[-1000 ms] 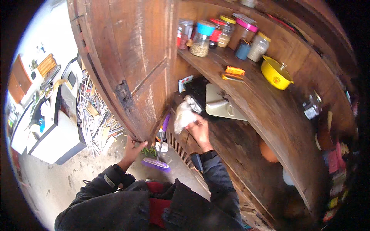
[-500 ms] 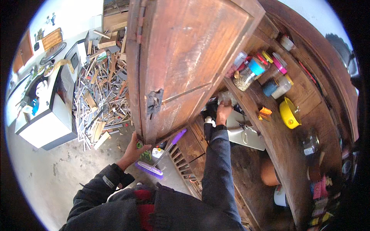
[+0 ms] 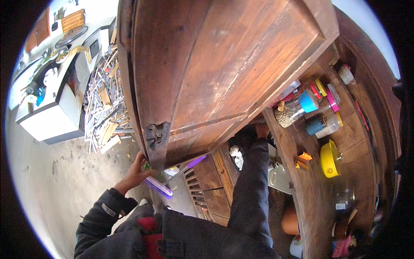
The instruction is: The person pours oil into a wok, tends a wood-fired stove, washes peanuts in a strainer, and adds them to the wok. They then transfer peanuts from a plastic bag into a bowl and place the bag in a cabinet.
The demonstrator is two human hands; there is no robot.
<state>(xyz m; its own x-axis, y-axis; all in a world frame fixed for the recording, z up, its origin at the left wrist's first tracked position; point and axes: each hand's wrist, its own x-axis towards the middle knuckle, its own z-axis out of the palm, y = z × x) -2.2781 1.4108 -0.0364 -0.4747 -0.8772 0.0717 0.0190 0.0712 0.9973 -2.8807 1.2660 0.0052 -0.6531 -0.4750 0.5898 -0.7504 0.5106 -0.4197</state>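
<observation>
My left hand (image 3: 133, 176) grips the lower outer edge of a brown wooden cabinet door (image 3: 207, 77), which stands swung out in front of me. The thumb lies on the near side; the other fingers are partly hidden at the edge. Deep in the cabinet's lower compartment is my right hand (image 3: 261, 130), under the shelf (image 3: 289, 151). Its fingers are lost in shadow, so what it touches does not show. A pale flat board (image 3: 279, 178) lies beside the right forearm. Small white objects (image 3: 236, 155) sit to the forearm's left.
The shelf carries a jar of seeds with a blue band (image 3: 307, 101), other lidded jars, orange clips (image 3: 301, 160) and a yellow pot (image 3: 330, 159). A purple broom (image 3: 158, 188) stands below the door. Scrap wood (image 3: 103, 103) is heaped behind, near a white counter (image 3: 51, 114).
My right hand has gone deeper into the lower compartment; a clear object at its fingers earlier is out of sight now. The door fills more of the view, and my left hand stays on it.
</observation>
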